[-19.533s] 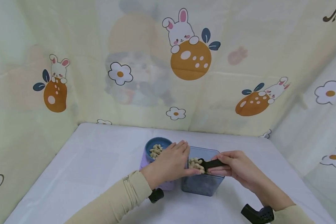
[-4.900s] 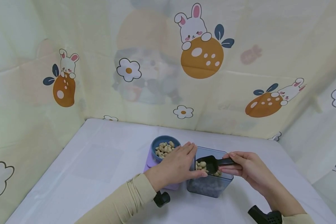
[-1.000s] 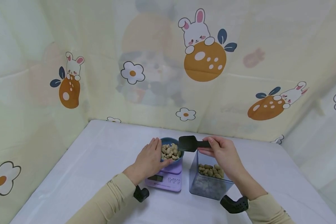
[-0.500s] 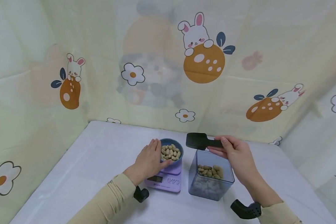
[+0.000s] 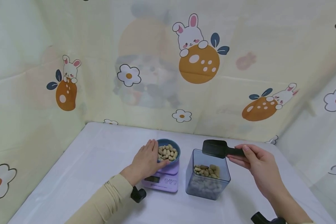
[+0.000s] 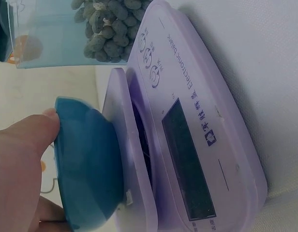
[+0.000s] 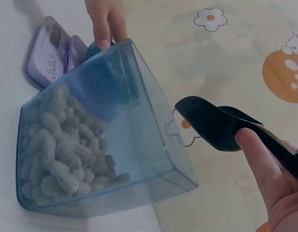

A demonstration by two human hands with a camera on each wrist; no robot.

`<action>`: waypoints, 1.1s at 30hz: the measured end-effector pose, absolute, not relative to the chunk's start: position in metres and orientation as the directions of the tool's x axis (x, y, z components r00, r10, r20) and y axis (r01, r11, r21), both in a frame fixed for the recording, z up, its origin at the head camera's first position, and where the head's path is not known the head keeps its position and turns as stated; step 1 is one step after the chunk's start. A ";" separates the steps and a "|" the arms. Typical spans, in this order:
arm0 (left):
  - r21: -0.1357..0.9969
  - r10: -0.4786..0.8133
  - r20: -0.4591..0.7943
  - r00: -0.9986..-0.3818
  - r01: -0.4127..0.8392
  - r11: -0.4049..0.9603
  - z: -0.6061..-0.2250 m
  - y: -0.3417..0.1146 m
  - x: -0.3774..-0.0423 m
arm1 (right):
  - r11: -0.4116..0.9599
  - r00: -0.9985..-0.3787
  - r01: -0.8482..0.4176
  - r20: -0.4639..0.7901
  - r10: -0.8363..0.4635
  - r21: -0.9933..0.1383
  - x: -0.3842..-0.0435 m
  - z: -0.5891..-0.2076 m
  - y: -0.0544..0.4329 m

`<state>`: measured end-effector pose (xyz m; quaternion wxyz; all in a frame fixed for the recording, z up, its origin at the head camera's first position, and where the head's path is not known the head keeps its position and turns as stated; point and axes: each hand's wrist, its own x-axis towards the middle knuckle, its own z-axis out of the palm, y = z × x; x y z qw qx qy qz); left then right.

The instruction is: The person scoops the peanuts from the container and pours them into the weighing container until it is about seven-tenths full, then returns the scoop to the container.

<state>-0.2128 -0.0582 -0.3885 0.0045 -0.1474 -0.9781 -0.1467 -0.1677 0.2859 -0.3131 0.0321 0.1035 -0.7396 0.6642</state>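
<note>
My left hand (image 5: 144,160) lies along the left side of a blue bowl (image 6: 88,164), fingers straight and thumb at the near rim. Peanuts (image 5: 168,152) fill much of the bowl, which stands on the platform of a purple electronic kitchen scale (image 5: 162,182). My right hand (image 5: 259,165) grips a black scoop (image 5: 215,148) by its handle. The scoop is raised over the back right rim of a clear blue plastic container (image 5: 208,186), and no peanuts show on it. More peanuts (image 7: 67,145) lie in the lower part of the container.
The scale and the container stand side by side on a white-covered table (image 5: 98,161), with a narrow gap between them. A patterned curtain (image 5: 154,118) rises behind the table's back edge and along the sides.
Earlier, my left hand was at the container while the scoop was among the peanuts. It now touches the bowl, which holds more peanuts. Within the last second, the scoop moved right, away from the bowl.
</note>
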 end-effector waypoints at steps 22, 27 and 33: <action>0.309 0.283 0.042 -0.958 0.282 0.908 -0.389 -0.058 -0.212 | 0.415 -0.990 -0.106 0.058 -0.128 -0.904 -0.162 -0.333 0.289; 0.322 0.288 0.048 -0.957 0.287 0.902 -0.390 -0.059 -0.210 | 0.417 -0.990 -0.109 0.059 -0.132 -0.902 -0.162 -0.332 0.289; 0.339 0.278 0.043 -0.959 0.276 0.899 -0.393 -0.059 -0.208 | 0.420 -0.989 -0.109 0.055 -0.139 -0.901 -0.161 -0.333 0.288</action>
